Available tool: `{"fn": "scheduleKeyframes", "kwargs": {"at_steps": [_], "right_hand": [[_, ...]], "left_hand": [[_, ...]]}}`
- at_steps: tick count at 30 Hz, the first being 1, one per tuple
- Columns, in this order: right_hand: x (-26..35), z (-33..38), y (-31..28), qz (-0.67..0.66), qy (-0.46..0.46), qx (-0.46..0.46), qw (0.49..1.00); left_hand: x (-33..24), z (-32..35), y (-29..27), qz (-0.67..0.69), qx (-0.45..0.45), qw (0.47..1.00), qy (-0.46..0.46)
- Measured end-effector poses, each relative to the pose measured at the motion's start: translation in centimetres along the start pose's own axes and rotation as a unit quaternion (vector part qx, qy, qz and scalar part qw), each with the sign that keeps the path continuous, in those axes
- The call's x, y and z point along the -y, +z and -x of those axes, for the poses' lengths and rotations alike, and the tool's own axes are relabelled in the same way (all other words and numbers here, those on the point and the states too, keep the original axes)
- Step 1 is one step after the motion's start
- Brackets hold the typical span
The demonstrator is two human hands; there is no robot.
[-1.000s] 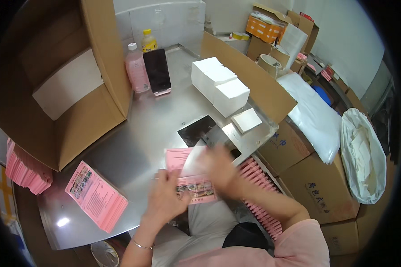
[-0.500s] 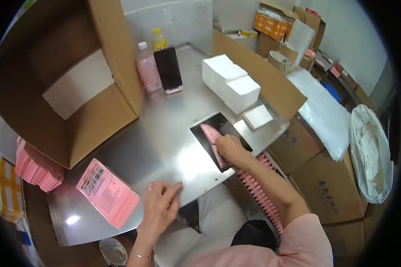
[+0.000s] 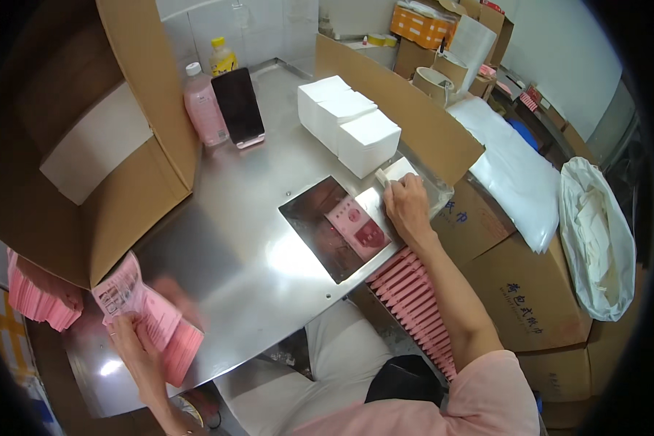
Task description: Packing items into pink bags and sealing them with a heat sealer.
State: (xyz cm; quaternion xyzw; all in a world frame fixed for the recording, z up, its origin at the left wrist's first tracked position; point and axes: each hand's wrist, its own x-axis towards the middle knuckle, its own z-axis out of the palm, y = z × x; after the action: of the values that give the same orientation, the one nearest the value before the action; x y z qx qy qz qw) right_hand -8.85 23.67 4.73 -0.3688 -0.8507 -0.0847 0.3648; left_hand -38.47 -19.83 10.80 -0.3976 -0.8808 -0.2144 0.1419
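Observation:
At the lower left my left hand [image 3: 136, 350] pinches the top pink printed wrapper [image 3: 121, 285]. That wrapper bends up off the pink stack [image 3: 184, 353] beneath it. My right hand [image 3: 410, 209] has its fingers closed on a small stack of white paper napkins [image 3: 399, 168] at the table's right side; some of the fingertips are hidden. A flat pink packet [image 3: 359, 228] lies across the dark rectangular opening [image 3: 314, 211] in the metal tabletop, near my right wrist.
Tall white napkin stacks [image 3: 346, 120] stand beside a cardboard flap [image 3: 396, 109]. A phone on a stand [image 3: 237, 109] and a pink bottle [image 3: 206, 109] are farther back. A large open carton [image 3: 134, 218] borders the left. Pink packets [image 3: 414, 305] fill a row below the table's right edge.
My right hand has left the pink packet at the opening and moved up to the small napkin stack. My left hand has gone left and lifted the top wrapper. The view has shifted slightly.

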Motion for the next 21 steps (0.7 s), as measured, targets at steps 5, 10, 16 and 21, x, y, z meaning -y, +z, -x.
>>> {"fn": "scheduleKeyframes", "kwargs": {"at_steps": [5, 10, 16, 21], "right_hand": [[-0.4, -0.2, -0.8, -0.025, 0.012, 0.019, 0.999], [-0.6, -0.3, -0.5, -0.061, -0.002, 0.009, 0.998], [-0.9, -0.5, -2.1, -0.036, -0.025, -0.041, 0.998], [7.8, 3.2, -1.7, -0.195, -0.184, 0.003, 0.963]], "left_hand": [[-11.4, -1.6, 4.9, 0.198, 0.038, 0.964, 0.172], [-14.5, -1.1, 8.7, 0.134, 0.017, 0.979, 0.154], [-15.7, -0.2, 9.0, 0.210, 0.052, 0.966, 0.141], [-16.8, 0.6, 9.2, 0.201, 0.094, 0.940, 0.259]]}}
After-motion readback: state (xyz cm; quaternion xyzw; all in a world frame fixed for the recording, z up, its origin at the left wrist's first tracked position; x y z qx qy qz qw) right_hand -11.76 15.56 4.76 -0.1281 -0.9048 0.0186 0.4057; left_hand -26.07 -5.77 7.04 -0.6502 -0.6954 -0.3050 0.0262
